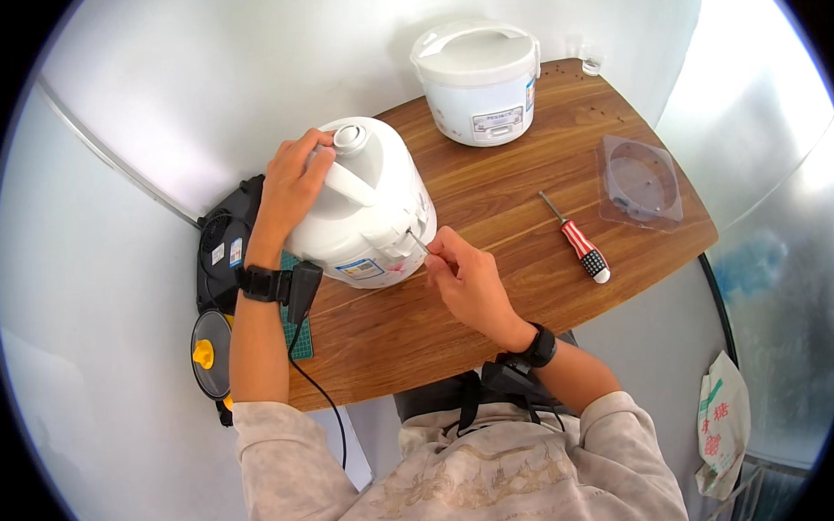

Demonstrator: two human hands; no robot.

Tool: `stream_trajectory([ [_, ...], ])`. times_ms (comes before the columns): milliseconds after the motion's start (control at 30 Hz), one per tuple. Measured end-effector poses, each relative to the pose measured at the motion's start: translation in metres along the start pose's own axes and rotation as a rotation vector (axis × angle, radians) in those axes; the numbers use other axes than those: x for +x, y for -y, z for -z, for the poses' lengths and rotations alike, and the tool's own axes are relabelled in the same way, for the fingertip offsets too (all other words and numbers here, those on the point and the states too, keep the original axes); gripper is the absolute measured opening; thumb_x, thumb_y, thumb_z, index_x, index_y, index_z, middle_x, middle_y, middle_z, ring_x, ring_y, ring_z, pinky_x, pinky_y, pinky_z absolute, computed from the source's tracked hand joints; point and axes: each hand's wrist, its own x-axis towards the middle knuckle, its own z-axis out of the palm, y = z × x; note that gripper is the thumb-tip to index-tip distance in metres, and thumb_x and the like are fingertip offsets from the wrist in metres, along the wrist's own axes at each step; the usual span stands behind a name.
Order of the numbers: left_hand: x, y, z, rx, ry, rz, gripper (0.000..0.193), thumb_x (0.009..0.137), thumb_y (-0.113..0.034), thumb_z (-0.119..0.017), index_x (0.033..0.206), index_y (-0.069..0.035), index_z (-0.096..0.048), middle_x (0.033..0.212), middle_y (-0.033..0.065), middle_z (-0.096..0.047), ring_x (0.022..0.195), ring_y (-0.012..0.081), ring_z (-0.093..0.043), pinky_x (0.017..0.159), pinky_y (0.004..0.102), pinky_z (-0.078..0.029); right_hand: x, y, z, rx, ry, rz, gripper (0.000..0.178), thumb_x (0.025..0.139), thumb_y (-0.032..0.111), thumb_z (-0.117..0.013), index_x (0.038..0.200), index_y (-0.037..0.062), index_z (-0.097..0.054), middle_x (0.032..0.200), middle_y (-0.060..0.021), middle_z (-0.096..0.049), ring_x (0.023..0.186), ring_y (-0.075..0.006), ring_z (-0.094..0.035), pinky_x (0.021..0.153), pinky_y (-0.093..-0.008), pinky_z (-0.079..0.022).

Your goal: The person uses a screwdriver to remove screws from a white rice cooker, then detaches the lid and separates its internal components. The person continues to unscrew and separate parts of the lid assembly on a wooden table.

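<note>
A white rice cooker stands at the left of the wooden table, its carrying handle and round steam vent toward me. My left hand lies over its top, fingers wrapped round the end of the handle beside the vent. My right hand is closed in a pinch on a thin metal rod, whose tip meets the cooker's side near the lid latch. The rod's other end is hidden in my fingers. To the right lies a screwdriver with a striped and starred handle, apart from both hands.
A second white rice cooker stands at the table's back. A clear plastic tray lies at the right, with a small clear cup and scattered screws behind. A green cutting mat, black appliance and glass lid sit at the left.
</note>
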Motion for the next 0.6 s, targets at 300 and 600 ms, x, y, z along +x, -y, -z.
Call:
stream_trajectory([
  [300, 0.0, 0.0, 0.0, 0.004, 0.006, 0.012, 0.026, 0.099, -0.029, -0.055, 0.111, -0.01, -0.067, 0.097, 0.0129, -0.069, 0.1, 0.0303, -0.061, 0.09, 0.041, -0.047, 0.027, 0.006, 0.039, -0.81, -0.032, 0.635, 0.017, 0.08, 0.004, -0.066, 0.094, 0.0121, -0.06, 0.07, -0.0046, -0.057, 0.069, -0.0247, -0.061, 0.063, -0.0378, -0.044],
  [600, 0.001, 0.002, 0.0, 0.018, 0.006, -0.001, 0.026, 0.099, -0.028, -0.054, 0.11, -0.008, -0.067, 0.097, 0.0137, -0.07, 0.102, 0.0315, -0.061, 0.09, 0.042, -0.048, 0.045, 0.029, 0.052, -1.012, 0.011, 0.981, 0.015, 0.079, 0.01, -0.067, 0.093, 0.0126, -0.062, 0.075, -0.0012, -0.06, 0.074, -0.0175, -0.061, 0.072, -0.0314, -0.043],
])
